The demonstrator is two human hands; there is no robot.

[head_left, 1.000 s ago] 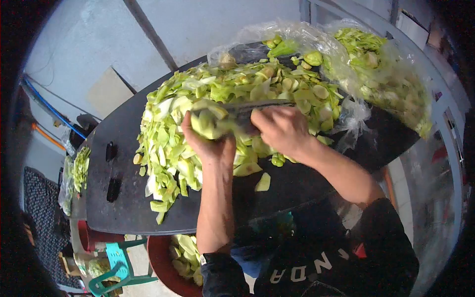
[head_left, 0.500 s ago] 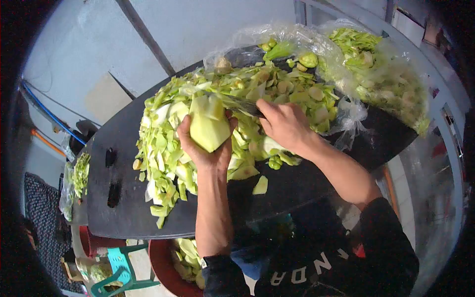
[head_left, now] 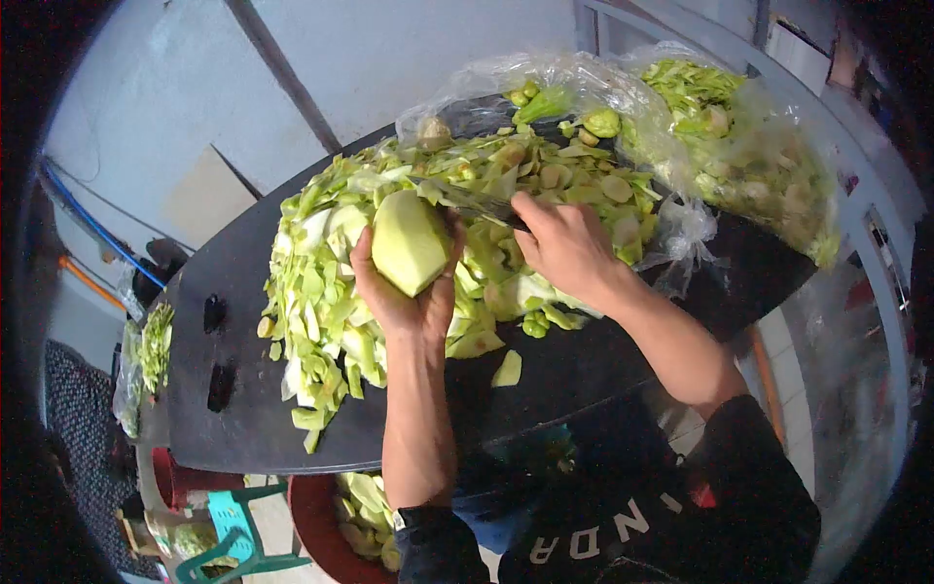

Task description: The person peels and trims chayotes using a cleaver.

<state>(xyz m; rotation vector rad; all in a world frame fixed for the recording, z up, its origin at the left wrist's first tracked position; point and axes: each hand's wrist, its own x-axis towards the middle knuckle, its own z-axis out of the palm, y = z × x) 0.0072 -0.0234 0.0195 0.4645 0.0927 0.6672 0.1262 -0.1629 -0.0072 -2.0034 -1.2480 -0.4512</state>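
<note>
My left hand [head_left: 409,302] is wrapped from below around a large peeled fruit [head_left: 409,241], pale green with flat cut facets; its exact kind is not clear. In my right hand [head_left: 564,243] is a knife [head_left: 477,202]. Its blade points left, close to the upper right side of the fruit, and is partly smeared by motion. Beneath both hands spreads a wide heap of green and whitish peelings [head_left: 316,282] on the dark table. One loose pale piece [head_left: 507,369] lies apart at the heap's near side.
The black oval table [head_left: 263,419] carries everything. At the back right stands a clear plastic bag [head_left: 778,185] full of green trimmings. Below the near edge are a dark red tub [head_left: 316,530] with pale pieces in it and a teal plastic stool [head_left: 233,535].
A peeling that lay over the top of the fruit has come away, and its upper face now shows smooth. My right hand and the knife have shifted slightly to the right.
</note>
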